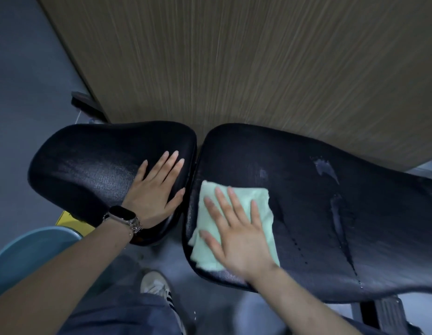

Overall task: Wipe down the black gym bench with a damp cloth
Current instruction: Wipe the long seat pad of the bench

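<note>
On the long black pad [331,213] of the gym bench, at its end nearest the gap, lies the pale green cloth [234,213], folded and flat. We press our right hand [239,230] down on that cloth, palm flat, the fingers [224,201] spread and released, gripping nothing; the cloth shows beyond the fingertips and to both sides of the hand. Farther along the long pad from the cloth we see wet streaks [336,213] and a small puddle [323,168] shining on the black surface, with a line of drops trailing toward the pad's near edge.

Across the narrow gap from the long pad sits the shorter black seat pad [89,165]. Our left hand [156,189] rests flat on it beside the gap, fingers extended and close together, holding nothing. A watch [123,216] with a dark face and metal band circles that wrist.

Behind the long pad stands a wood-grain panel [258,56], close against the bench. Below the seat pad's near edge we see a blue round basin [28,250], and, beneath the gap, one pale shoe [154,284] on the grey floor [21,93].
</note>
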Motion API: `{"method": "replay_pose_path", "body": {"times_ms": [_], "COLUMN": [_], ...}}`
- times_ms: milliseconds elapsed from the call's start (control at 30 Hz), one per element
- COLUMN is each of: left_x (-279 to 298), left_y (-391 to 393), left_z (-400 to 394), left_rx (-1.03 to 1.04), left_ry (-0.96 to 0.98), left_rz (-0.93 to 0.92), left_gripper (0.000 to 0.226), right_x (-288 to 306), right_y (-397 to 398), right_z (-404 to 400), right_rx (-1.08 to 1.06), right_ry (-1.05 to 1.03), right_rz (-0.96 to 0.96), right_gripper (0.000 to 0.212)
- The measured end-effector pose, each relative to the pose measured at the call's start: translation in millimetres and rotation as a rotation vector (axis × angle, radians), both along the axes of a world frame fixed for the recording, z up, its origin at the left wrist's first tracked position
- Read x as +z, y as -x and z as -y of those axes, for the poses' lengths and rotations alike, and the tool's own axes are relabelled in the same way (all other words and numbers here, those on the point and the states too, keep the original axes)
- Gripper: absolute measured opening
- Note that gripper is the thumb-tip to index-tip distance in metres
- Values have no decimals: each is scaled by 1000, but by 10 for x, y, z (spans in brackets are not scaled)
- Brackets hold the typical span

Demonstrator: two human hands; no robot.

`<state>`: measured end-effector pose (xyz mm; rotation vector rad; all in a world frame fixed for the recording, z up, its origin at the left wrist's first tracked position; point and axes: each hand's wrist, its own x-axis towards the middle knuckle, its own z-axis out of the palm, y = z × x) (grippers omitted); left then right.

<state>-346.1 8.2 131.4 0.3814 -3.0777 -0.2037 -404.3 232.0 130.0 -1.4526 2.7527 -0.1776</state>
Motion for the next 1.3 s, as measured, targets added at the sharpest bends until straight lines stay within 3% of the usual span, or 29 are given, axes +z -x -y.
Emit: {"method": "replay_pose_path", "body": {"times_ms": [233,400,667,867,1300], "left_x": [-18,-34,-40,-33,-11], "left_y": [-8,-2,-3,-1,-4], "left_z": [3,1,10,8,-1], "left_rx": [0,-11,-10,-8,4], "left_ry": [-4,-6,-12,-11,-2], "left_rz": [-13,-17,-22,-10,8], "left_gripper": [70,69,69,68,70], "right_x": [90,108,110,115,18], "right_y": [747,1118,1529,1304,8], "right_z": [360,591,829,724,58], "right_rx": [-86,-159,-284,-309,-236], "right_ry": [-85,-89,-66,-61,24], "right_rz": [84,121,175,175,61], "right_gripper": [73,63,63,64,63]}}
